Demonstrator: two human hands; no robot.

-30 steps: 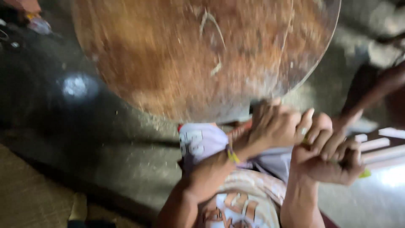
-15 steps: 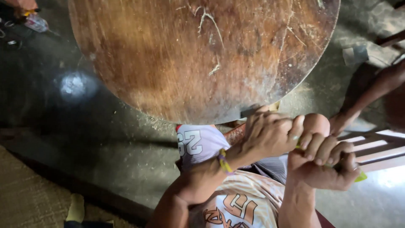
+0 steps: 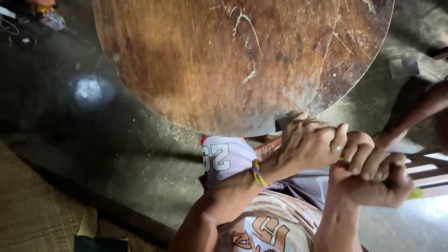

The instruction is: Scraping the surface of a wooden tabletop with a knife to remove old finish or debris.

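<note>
Both hands clenched — left hand point(image 3: 310, 144), right hand point(image 3: 371, 179) — grip a yellow-green strip point(image 3: 414, 192) beside the round wooden table point(image 3: 196, 60).

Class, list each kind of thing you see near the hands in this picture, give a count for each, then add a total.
Hands: 2, left hand, right hand
Round wooden board: 1
Yellow-green tool in the hands: 1
Wristband: 1
Ring: 1
Total: 6
</note>
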